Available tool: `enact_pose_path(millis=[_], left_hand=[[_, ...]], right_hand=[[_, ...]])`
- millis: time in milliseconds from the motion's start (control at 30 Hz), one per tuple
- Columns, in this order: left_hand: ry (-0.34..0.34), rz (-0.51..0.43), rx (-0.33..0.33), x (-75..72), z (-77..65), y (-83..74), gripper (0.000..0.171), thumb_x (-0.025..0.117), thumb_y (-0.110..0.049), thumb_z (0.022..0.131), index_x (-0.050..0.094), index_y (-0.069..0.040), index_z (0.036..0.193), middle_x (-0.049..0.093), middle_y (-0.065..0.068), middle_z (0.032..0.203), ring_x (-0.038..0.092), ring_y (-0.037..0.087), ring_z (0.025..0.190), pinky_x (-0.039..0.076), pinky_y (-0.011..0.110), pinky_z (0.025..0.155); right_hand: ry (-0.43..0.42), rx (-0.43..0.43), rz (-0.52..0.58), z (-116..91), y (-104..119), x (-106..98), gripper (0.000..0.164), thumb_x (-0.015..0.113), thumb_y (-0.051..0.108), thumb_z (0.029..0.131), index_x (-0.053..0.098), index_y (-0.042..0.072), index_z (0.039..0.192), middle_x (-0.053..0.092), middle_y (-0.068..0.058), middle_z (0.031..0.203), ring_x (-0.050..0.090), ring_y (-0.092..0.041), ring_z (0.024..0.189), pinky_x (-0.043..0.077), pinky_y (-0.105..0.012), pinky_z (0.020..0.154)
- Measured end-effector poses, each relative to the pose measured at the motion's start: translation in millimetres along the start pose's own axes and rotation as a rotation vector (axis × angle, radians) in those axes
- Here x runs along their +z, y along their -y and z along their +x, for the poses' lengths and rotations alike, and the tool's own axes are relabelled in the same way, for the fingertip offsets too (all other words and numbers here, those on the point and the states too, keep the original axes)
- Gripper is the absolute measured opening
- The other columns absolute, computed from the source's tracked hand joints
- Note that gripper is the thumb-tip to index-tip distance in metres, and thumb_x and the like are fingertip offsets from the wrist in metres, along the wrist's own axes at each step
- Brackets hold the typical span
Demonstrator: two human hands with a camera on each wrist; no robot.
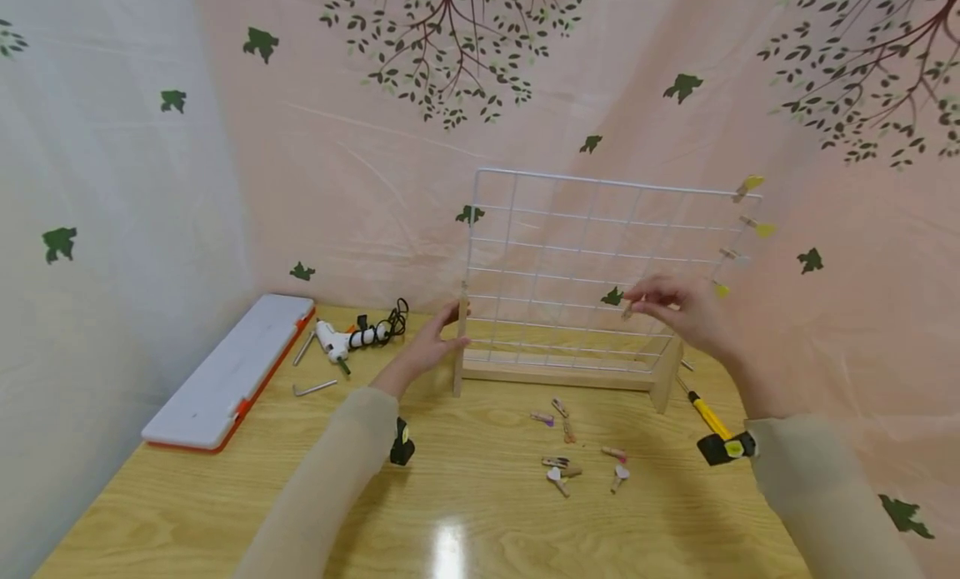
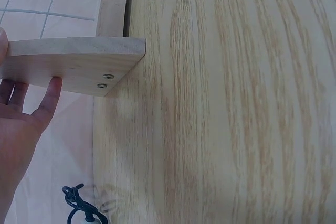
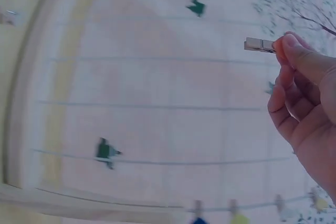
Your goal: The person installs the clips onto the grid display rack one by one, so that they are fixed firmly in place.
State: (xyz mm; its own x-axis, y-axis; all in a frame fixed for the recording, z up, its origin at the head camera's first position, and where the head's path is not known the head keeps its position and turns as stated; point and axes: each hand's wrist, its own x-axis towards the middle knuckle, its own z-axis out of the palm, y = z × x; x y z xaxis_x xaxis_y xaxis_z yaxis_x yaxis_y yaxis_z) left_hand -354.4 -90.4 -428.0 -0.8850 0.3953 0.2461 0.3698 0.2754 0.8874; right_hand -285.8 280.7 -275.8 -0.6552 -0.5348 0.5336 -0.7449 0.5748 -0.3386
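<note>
A white wire grid (image 1: 573, 254) stands upright in a wooden base (image 1: 555, 375) on the table. My left hand (image 1: 427, 346) holds the wooden side board (image 2: 79, 64) at the grid's left end, thumb at one side and fingers on the outer face. Before the grid's right half, my right hand (image 1: 686, 312) pinches a small wooden clothespin (image 3: 258, 44) between thumb and fingertips, apart from the wires. Several decorated clothespins (image 1: 742, 187) are clipped along the grid's right edge; yellow, blue and white pieces show on them.
More clothespins (image 1: 555, 462) lie loose on the table (image 1: 450, 479) in front of the stand. At the left are a white case with orange edging (image 1: 232, 371), a glue gun (image 1: 333, 341) with a black cord, and a hex key (image 1: 315, 388). A yellow-handled screwdriver (image 1: 708, 415) lies right.
</note>
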Motion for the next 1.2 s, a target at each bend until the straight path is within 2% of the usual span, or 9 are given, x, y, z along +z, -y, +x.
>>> enact_pose_path(millis=[133,300,400,467,567,700,767,967,1200], left_hand=[[-0.004,-0.006,-0.003,0.1,0.8,1.9,0.062,0.061,-0.029,0.083,0.031,-0.023,0.137,0.035,0.005,0.140,0.026,0.024,0.131,0.027,0.052,0.102],[-0.003,-0.003,-0.013,0.1,1.1,0.4,0.064,0.061,-0.029,0.082,0.031,-0.021,0.138,0.036,0.006,0.139,0.027,0.024,0.131,0.028,0.050,0.101],[-0.003,0.004,-0.018,-0.1,0.4,-0.1,0.064,0.061,-0.029,0.082,0.031,-0.020,0.138,0.036,0.005,0.139,0.027,0.023,0.131,0.030,0.047,0.101],[-0.003,0.006,-0.013,-0.2,0.2,-0.5,0.065,0.061,-0.029,0.082,0.030,-0.018,0.138,0.036,0.005,0.139,0.027,0.023,0.131,0.031,0.047,0.101],[0.002,-0.006,-0.013,-0.4,0.0,-0.3,0.065,0.061,-0.030,0.082,0.030,-0.019,0.138,0.035,0.007,0.139,0.026,0.024,0.131,0.033,0.047,0.099],[0.008,-0.034,-0.031,-0.2,0.0,-0.1,0.065,0.061,-0.031,0.081,0.029,-0.026,0.138,0.034,0.005,0.139,0.025,0.023,0.131,0.036,0.048,0.097],[0.004,-0.041,-0.042,-0.3,0.0,-0.2,0.065,0.062,-0.032,0.081,0.030,-0.028,0.137,0.034,0.003,0.139,0.026,0.022,0.131,0.035,0.048,0.098],[0.001,-0.023,-0.037,-0.8,-0.6,-1.5,0.064,0.061,-0.030,0.082,0.030,-0.028,0.138,0.035,0.002,0.139,0.026,0.022,0.131,0.034,0.049,0.098],[0.029,-0.030,-0.024,-2.0,-3.8,-10.2,0.066,0.061,-0.026,0.083,0.026,-0.022,0.140,0.034,0.009,0.140,0.024,0.025,0.132,0.033,0.051,0.098]], right_hand=[[-0.089,0.023,-0.029,19.2,2.6,-35.0,0.016,0.059,-0.003,0.081,0.067,0.004,0.093,0.062,-0.005,0.089,0.050,-0.003,0.064,0.037,-0.014,0.050],[-0.276,0.029,-0.232,41.0,6.5,-72.4,0.013,0.064,0.006,0.080,0.070,0.010,0.090,0.063,0.006,0.086,0.042,-0.002,0.063,0.031,-0.014,0.053],[-0.363,0.038,-0.283,51.1,8.2,-87.8,0.012,0.066,0.009,0.078,0.071,0.010,0.089,0.063,0.009,0.085,0.042,0.001,0.068,0.031,-0.013,0.059],[-0.396,0.040,-0.298,57.0,9.0,-96.5,0.012,0.066,0.010,0.078,0.071,0.008,0.088,0.063,0.012,0.084,0.044,0.003,0.071,0.032,-0.014,0.062],[-0.433,0.057,-0.330,64.8,8.8,-106.9,0.013,0.066,0.014,0.079,0.071,0.007,0.089,0.058,0.027,0.084,0.043,0.006,0.074,0.030,-0.013,0.064],[-0.452,0.084,-0.392,72.3,6.5,-115.7,0.015,0.064,0.019,0.080,0.072,0.009,0.089,0.049,0.038,0.081,0.036,0.002,0.066,0.025,-0.016,0.056],[-0.433,0.113,-0.420,75.0,5.0,-117.3,0.017,0.063,0.022,0.081,0.072,0.010,0.089,0.052,0.033,0.080,0.032,-0.002,0.063,0.023,-0.018,0.051],[-0.379,0.168,-0.461,78.4,-0.2,-114.2,0.017,0.062,0.023,0.083,0.072,0.011,0.089,0.067,-0.003,0.089,0.034,-0.003,0.065,0.023,-0.020,0.051],[-0.350,0.186,-0.468,78.4,-2.0,-111.4,0.016,0.061,0.019,0.084,0.071,0.009,0.091,0.067,-0.010,0.093,0.037,-0.007,0.072,0.027,-0.019,0.057]])
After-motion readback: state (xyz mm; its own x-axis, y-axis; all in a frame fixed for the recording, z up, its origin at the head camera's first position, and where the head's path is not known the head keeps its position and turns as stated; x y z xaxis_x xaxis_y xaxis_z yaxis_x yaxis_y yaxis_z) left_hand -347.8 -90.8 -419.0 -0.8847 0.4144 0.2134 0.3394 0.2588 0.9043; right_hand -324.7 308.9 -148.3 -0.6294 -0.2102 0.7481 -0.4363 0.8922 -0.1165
